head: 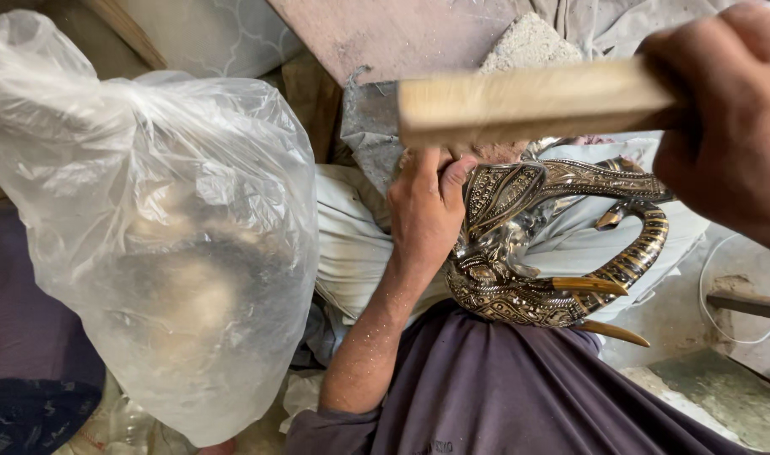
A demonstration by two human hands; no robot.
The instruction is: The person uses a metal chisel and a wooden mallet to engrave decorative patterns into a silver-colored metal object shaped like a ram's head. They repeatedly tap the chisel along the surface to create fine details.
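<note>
An ornate metal elephant head with a curled trunk and golden tusks rests on my lap, dark with fine engraved patterns. My left hand grips its upper left edge, thumb pressed on the metal. My right hand is raised close to the camera, closed around one end of a pale wooden stick that crosses above the elephant head. A light cloth lies under the piece.
A large clear plastic bag with dim contents fills the left side. A brown board and a grey stone block lie beyond. A white cord and concrete floor are at the right.
</note>
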